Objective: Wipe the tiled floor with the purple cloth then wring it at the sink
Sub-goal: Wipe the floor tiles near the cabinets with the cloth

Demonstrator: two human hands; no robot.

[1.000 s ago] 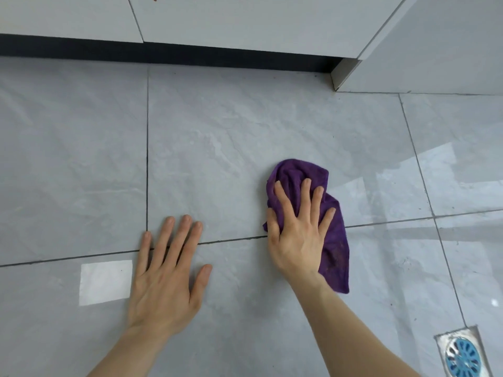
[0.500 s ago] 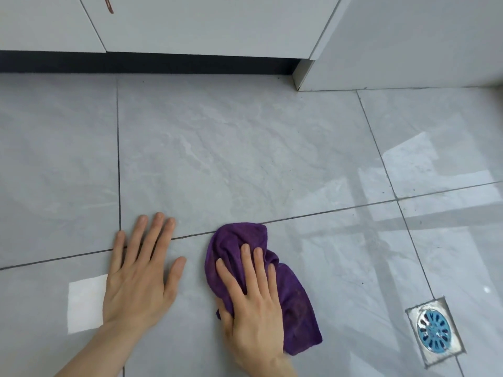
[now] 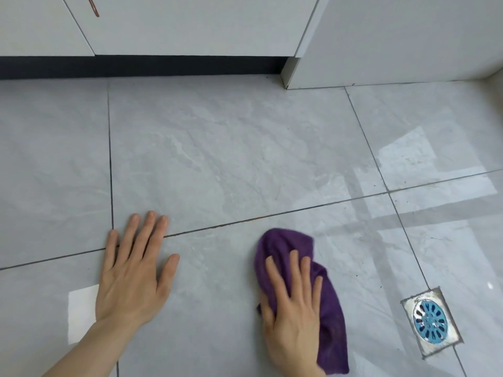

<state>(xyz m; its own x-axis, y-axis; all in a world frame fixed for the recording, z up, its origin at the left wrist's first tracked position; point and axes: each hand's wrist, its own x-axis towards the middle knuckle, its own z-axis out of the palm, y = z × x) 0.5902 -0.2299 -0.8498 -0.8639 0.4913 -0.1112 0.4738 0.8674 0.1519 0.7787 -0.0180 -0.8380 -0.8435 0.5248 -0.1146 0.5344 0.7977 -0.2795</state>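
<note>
The left hand (image 3: pixel 130 270) lies flat on the floor (image 3: pixel 231 164), across a joint between tiles; to its right the right hand (image 3: pixel 292 308) lies on the cloth (image 3: pixel 288 243), which lies on the floor; further right a drain (image 3: pixel 430 321) sits in the floor; behind all, cabinets (image 3: pixel 190 23) stand along the far edge.

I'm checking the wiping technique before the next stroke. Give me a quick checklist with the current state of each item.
1. Right hand flat on the cloth: ok.
2. Cloth in contact with the floor: ok.
3. Left hand braced flat on the floor, apart from the cloth: ok.
4. Cloth spread out fully: not ok, it is bunched.
5. Drain apart from the cloth: ok, it lies to the right.
6. Cloth wet enough: cannot tell.
</note>
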